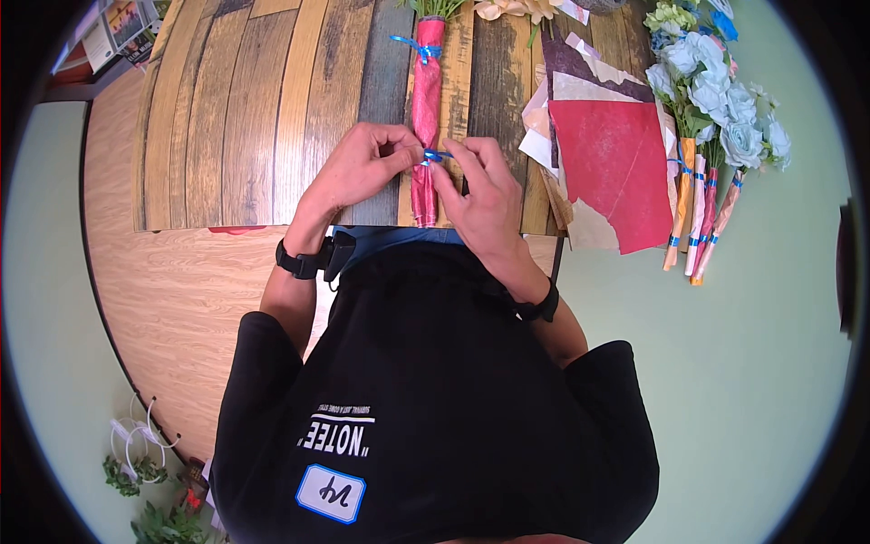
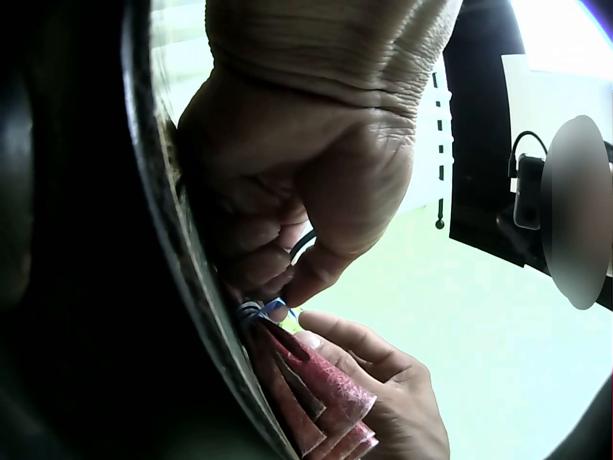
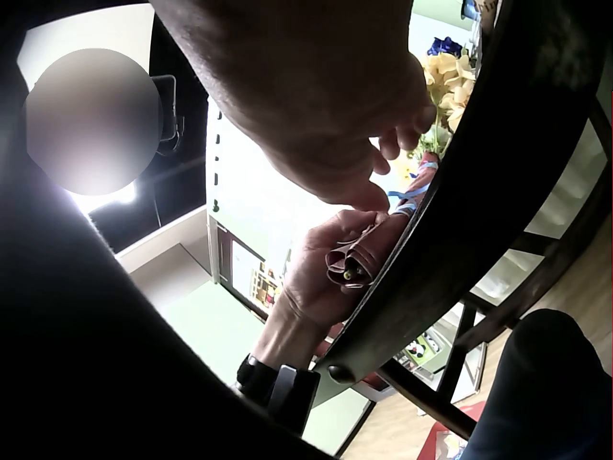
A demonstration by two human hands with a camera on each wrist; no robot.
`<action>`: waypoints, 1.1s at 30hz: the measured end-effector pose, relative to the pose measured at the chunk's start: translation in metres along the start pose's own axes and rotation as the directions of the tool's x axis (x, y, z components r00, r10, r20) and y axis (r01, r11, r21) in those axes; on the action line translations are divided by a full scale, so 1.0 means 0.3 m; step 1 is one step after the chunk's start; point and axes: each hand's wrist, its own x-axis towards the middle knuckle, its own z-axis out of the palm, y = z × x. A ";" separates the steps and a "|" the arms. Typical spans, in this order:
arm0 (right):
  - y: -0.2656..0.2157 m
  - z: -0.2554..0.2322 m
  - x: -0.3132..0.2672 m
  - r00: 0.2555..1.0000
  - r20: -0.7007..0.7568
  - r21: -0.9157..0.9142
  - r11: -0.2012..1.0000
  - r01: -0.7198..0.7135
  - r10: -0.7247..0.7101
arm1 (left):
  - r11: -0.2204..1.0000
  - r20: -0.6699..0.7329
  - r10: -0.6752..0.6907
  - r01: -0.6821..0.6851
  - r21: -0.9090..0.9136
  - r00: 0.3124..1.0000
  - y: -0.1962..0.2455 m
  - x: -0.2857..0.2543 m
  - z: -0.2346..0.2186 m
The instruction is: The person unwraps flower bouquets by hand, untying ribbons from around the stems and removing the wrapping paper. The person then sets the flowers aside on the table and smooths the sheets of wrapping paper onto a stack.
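A black shirt point(image 1: 471, 381) fronts the tabletop point(image 1: 227, 118), where the left grip point(image 1: 364, 165) pinches blue ribbon point(image 1: 433, 156) round the red paper roll point(image 1: 425, 109) holding green stems point(image 1: 437, 7). The right grip point(image 1: 485, 197), fingers slightly spread, meets the ribbon; rightward lie paper sheets point(image 1: 616, 168), then wrapped blue flowers point(image 1: 722, 95).

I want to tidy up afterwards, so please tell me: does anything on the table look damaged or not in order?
Yes. To the right of the wrapped bundle, the red sheet has a ragged, uneven lower-left edge, as if torn. The paper sheets under it lie askew. I see no spill.
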 end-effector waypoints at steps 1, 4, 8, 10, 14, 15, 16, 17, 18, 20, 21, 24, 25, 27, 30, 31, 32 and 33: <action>0.001 0.008 0.002 0.999 0.028 0.027 0.999 -0.020 0.020 | 1.000 0.001 0.002 -0.002 0.002 1.000 -0.003 -0.001 -0.001; -0.002 0.020 0.012 0.999 0.042 0.059 0.998 -0.019 0.017 | 1.000 0.001 0.020 -0.020 0.012 1.000 -0.006 -0.003 -0.002; 0.001 0.037 0.013 0.999 0.030 0.104 0.994 -0.020 0.017 | 0.999 0.000 0.031 -0.031 0.015 1.000 -0.012 -0.004 -0.002; 0.001 0.037 0.016 1.000 0.023 0.116 0.993 -0.018 0.015 | 0.999 0.003 0.027 -0.027 0.026 1.000 -0.009 -0.006 -0.004; 0.020 0.043 0.011 0.998 0.046 0.202 0.979 -0.041 0.032 | 1.000 -0.002 0.004 -0.004 0.023 1.000 -0.010 -0.007 -0.003; 0.027 0.047 0.010 0.997 0.068 0.248 0.967 -0.062 0.047 | 1.000 -0.004 0.006 -0.006 0.028 1.000 -0.012 -0.007 -0.002; 0.029 0.047 0.010 0.994 0.091 0.292 0.953 -0.084 0.059 | 0.999 -0.007 0.009 -0.008 0.032 1.000 -0.014 -0.007 -0.001; 0.028 0.044 0.011 0.994 0.092 0.290 0.953 -0.083 0.059 | 1.000 -0.008 0.009 -0.009 0.030 1.000 -0.009 -0.007 -0.001; 0.019 0.037 0.017 0.984 0.147 0.313 0.939 -0.144 0.101 | 0.999 -0.010 0.001 -0.001 0.037 1.000 0.001 -0.008 -0.002; 0.016 0.034 0.017 0.969 0.204 0.330 0.922 -0.204 0.141 | 0.999 -0.013 -0.006 0.007 0.041 1.000 0.001 -0.008 -0.001; 0.017 0.038 0.015 0.970 0.211 0.296 0.937 -0.185 0.125 | 0.999 -0.008 0.012 -0.011 0.051 1.000 -0.008 -0.005 -0.002; 0.000 0.050 0.019 0.974 0.202 0.218 0.964 -0.151 0.107 | 0.999 -0.001 0.022 -0.022 0.039 1.000 -0.014 -0.002 -0.003; -0.009 0.054 0.021 0.977 0.183 0.174 0.975 -0.140 0.108 | 1.000 0.002 0.013 -0.013 0.021 1.000 -0.014 -0.003 -0.003; -0.026 0.068 0.028 0.979 0.162 0.116 0.983 -0.144 0.124 | 0.999 0.002 0.028 -0.028 0.014 1.000 -0.012 0.000 -0.002; -0.027 0.088 0.028 0.983 0.128 0.042 0.989 -0.141 0.134 | 0.999 -0.004 0.048 -0.048 0.014 0.999 -0.014 0.001 -0.001; -0.024 0.094 0.027 0.985 0.111 0.023 0.991 -0.133 0.130 | 0.998 -0.004 0.057 -0.057 0.023 0.998 -0.015 0.002 -0.001; -0.022 0.097 0.027 0.985 0.111 0.020 0.991 -0.132 0.129 | 0.998 -0.005 0.059 -0.059 0.021 0.998 -0.017 0.002 -0.002; -0.020 0.100 0.026 0.987 0.103 0.018 0.992 -0.124 0.122 | 0.999 -0.004 0.033 -0.033 0.024 0.999 -0.020 0.002 -0.001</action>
